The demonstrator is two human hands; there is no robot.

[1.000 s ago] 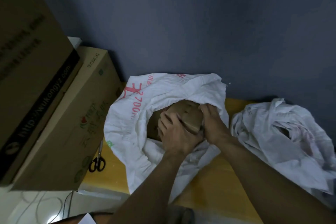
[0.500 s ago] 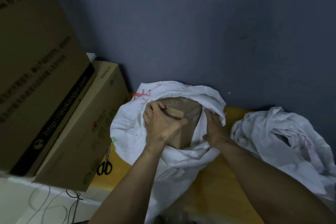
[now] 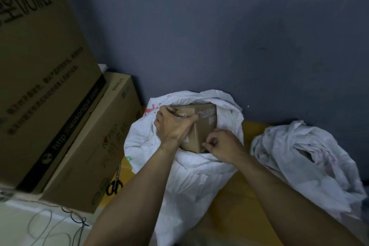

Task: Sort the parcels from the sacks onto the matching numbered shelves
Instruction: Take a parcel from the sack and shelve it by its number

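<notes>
Parcel (image 3: 205, 126) under left hand (image 3: 173, 126) fingers, right hand (image 3: 223, 146) beside

You faced an upper carton (image 3: 40, 66) whose black strip (image 3: 73, 122) read "http://wukongyz.com" below large upside-down Chinese characters, a lower carton (image 3: 89, 156) marked "DT20300" on its top, and the parcel (image 3: 205, 126) you held bore upside-down letters ending "MORTAL", while the red print on the sack (image 3: 189, 175) was too hidden to read.
</notes>
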